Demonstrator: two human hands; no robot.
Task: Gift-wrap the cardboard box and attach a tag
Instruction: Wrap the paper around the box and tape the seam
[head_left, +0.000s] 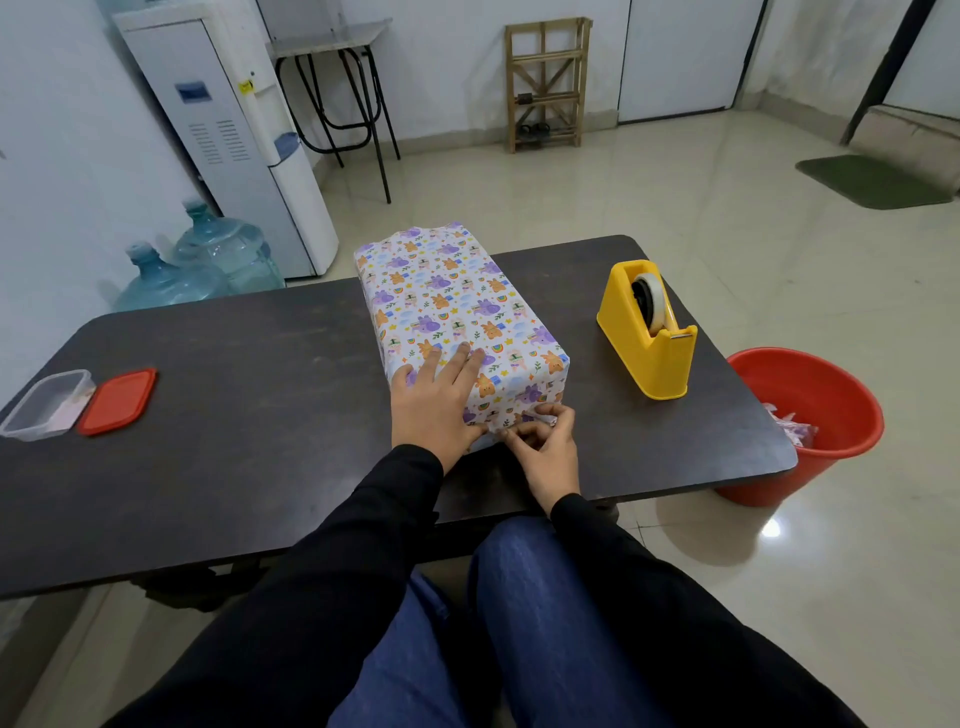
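On the dark table (260, 441), near its middle, the cardboard box (452, 296) lay flat with its long side pointing away from the person, and printed wrapping paper with small animals covered all of it. A red bucket (841, 431) stood on the floor beside the right end of the table, with some crumpled pieces inside. A yellow tape dispenser (647, 338) stood on the table to the right of the box, apart from it. The left hand (434, 410) rested flat on the near part of the box top, its fingers straight and close together. The right hand (545, 457) was at the near end of the box, low by the table, and its thumb and curled fingers pinched a small paper flap (543, 413) there. At the far left of the table a clear plastic container (47, 405) lay open, and its red lid (118, 401) lay just beside it.
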